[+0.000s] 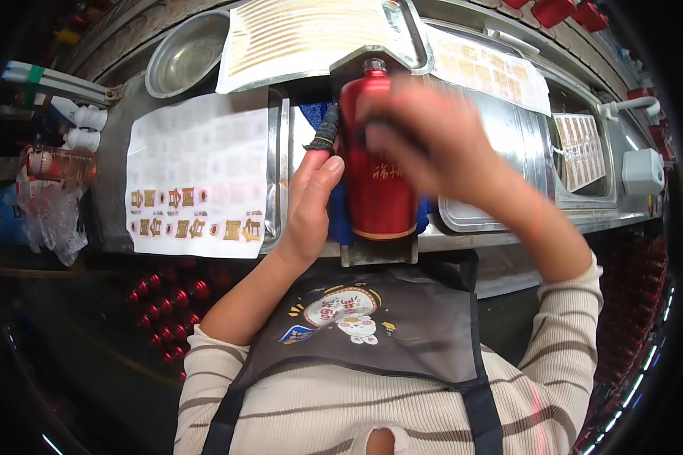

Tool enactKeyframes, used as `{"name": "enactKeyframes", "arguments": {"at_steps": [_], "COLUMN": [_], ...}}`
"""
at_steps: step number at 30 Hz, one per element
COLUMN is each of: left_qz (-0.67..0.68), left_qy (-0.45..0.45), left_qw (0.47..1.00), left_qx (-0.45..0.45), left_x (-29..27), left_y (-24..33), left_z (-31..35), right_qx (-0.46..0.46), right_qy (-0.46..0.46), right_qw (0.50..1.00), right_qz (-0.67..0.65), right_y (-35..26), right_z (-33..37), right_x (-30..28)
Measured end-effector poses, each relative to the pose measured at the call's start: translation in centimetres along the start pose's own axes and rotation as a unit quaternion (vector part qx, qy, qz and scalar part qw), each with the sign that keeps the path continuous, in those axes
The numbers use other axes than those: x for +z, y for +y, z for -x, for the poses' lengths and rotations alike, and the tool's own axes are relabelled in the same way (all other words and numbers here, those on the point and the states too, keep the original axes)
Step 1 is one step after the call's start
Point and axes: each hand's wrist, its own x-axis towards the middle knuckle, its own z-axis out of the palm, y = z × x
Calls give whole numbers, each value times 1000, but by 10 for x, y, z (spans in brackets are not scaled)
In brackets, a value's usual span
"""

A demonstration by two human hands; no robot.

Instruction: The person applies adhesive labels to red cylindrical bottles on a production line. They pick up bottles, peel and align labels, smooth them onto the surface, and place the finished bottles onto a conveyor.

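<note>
Lying with its neck point(375, 70) toward 12 o'clock, the shiny red bottle point(381, 201) seemed to rest on a blue cloth point(316, 116) at the worktop point(115, 193). The left grip point(309, 199) was at its 9 o'clock side, with a dark knitted finger cover point(325, 129) on one finger; I could not tell if it was closed on the bottle. The right grip point(434, 144) was over the bottle at 2 o'clock, too blurry to tell open from closed. The bottle looked hard, so it likely would not squash. Its smooth, round side might be slippery and roll. I could not tell if it was full and heavy, or if it could crack. The best hold seemed to be low on the body, near 6 o'clock, away from the gold writing point(388, 173), plus the thin neck.
</note>
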Motion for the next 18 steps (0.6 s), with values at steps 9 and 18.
{"name": "enactKeyframes", "arguments": {"at_steps": [9,18], "left_qz": [-225,-147], "left_qy": [19,6], "left_qw": [970,988], "left_qx": [88,41], "left_x": [-15,-17], "left_y": [-9,-18], "left_z": [0,6], "right_qx": [40,151], "right_qy": [70,129], "right_qw": [993,977], "right_qz": [-84,-73], "right_y": [-4,-10], "right_z": [1,33], "right_x": [0,4]}}
